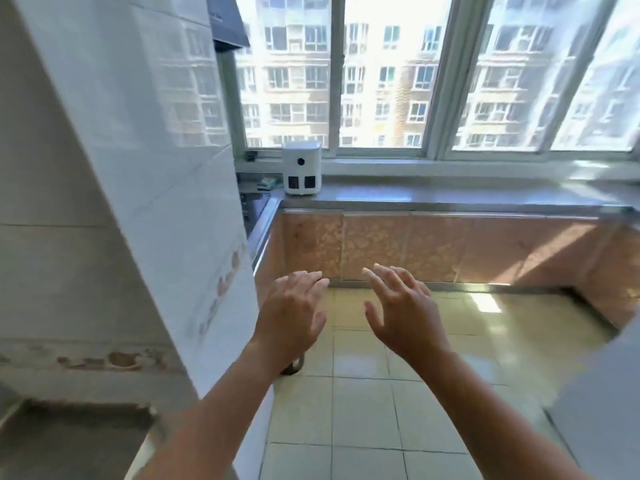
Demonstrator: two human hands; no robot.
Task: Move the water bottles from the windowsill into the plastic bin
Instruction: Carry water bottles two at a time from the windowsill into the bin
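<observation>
- we are holding our left hand and right hand out side by side, fingers spread, gripping nothing.
- the windowsill is carrying a white device; we are seeing neither bottles nor bin.

The windowsill runs off the right edge, blurred there.
</observation>
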